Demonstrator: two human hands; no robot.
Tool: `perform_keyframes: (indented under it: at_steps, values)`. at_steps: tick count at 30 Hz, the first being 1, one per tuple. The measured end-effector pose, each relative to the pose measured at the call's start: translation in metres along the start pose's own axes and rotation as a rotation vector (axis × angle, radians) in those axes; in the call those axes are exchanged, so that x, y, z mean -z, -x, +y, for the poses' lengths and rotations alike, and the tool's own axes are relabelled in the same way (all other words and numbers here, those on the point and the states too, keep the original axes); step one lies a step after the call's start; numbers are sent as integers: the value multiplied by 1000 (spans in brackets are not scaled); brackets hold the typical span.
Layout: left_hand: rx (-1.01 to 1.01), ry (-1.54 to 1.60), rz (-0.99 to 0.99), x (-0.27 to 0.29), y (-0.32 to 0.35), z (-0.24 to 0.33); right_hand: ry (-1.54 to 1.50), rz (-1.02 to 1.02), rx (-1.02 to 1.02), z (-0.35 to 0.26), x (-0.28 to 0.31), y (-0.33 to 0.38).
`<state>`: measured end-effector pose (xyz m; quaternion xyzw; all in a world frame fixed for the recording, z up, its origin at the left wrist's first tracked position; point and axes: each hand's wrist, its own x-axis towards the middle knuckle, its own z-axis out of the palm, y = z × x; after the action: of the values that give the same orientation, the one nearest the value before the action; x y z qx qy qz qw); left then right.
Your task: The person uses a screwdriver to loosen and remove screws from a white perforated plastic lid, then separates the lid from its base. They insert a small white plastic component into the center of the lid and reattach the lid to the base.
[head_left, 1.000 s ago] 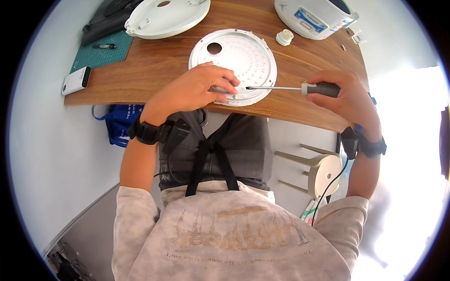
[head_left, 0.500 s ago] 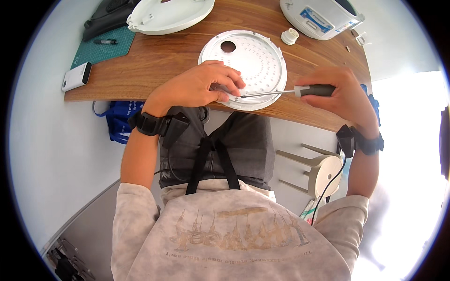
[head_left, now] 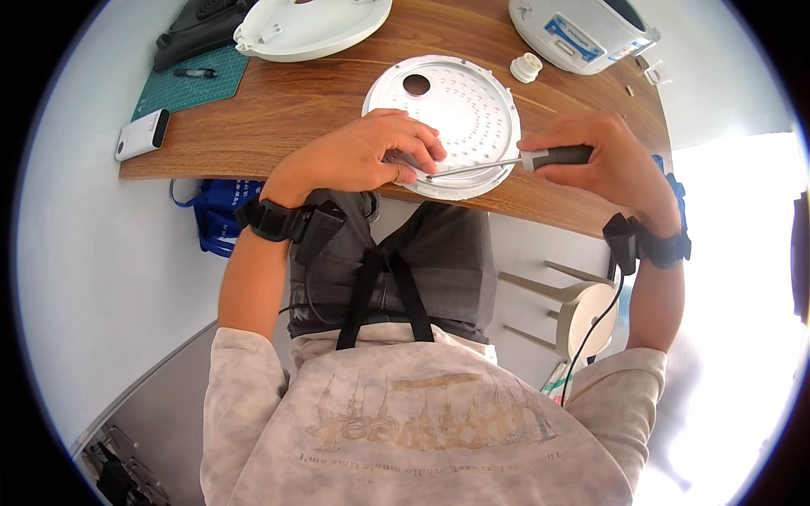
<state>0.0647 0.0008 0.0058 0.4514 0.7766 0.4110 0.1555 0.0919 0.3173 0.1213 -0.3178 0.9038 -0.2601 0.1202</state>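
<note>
Screwdriver work goes on at the near edge of the round perforated silver metal plate (head_left: 451, 114), which lies flat on the brown wooden table (head_left: 278, 105) just in front of us. Compared with a second ago, our view has drifted so the plate sits further right and higher, and the shaft of the black-handled screwdriver (head_left: 506, 162) now tilts slightly, its tip lying close under our left fingertips instead of standing clear of them. Our right hand (head_left: 603, 160) is clenched around the handle, fingers wrapped tight. Our left hand (head_left: 371, 156) lies curled on the plate's near rim, fingertips pressing down beside the tip; whether they pinch a screw we cannot tell, as the fingers hide the spot. We judge the tip has been brought onto a fastener at the rim, with the left hand steadying plate and tip.

Beyond the plate lie a white domed plastic lid (head_left: 312, 25), a white cooker body (head_left: 582, 29) and a small white plastic cap (head_left: 526, 67). A green cutting mat (head_left: 190, 84) and a white rectangular power bank (head_left: 142, 134) sit to the left.
</note>
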Motion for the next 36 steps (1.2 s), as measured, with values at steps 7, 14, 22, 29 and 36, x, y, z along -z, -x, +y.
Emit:
perform_keyframes:
  at_steps: [7,14,22,29,36]
  values:
    - [-1,-10,3,0,-1,0,37,-43,-52,-8,8,-6]
    - [37,-5,1,0,-1,1,252,-93,46,-29,20,-28]
    - [19,-26,28,-4,0,4,447,-106,146,-40,23,-38]
    - [-21,-82,71,-8,3,7,517,-149,45,-68,15,-16]
    - [52,-131,178,-19,9,13,504,-120,-67,-87,-5,5]
